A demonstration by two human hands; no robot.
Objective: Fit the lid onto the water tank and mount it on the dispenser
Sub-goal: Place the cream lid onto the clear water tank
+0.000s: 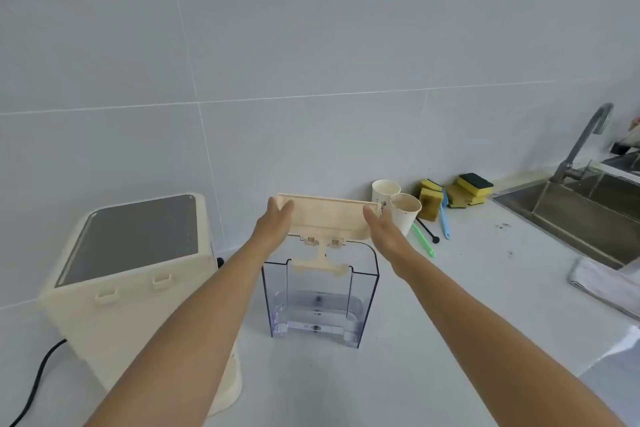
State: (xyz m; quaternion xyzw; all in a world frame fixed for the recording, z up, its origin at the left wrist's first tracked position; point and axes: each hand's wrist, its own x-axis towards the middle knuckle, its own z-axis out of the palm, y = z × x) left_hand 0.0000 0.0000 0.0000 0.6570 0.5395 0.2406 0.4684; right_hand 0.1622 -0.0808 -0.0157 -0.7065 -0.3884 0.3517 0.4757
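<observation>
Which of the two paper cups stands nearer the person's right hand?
The front paper cup, just beyond the right hand that holds the lid. The other cup stands behind it, closer to the wall.

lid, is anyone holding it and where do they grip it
Yes. The cream lid is held above the clear water tank by its two short ends: left hand on one, right hand on the other.

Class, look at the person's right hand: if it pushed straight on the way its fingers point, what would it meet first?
Probably the nearer paper cup, just past the right hand, which holds the lid; depth is unclear.
</observation>
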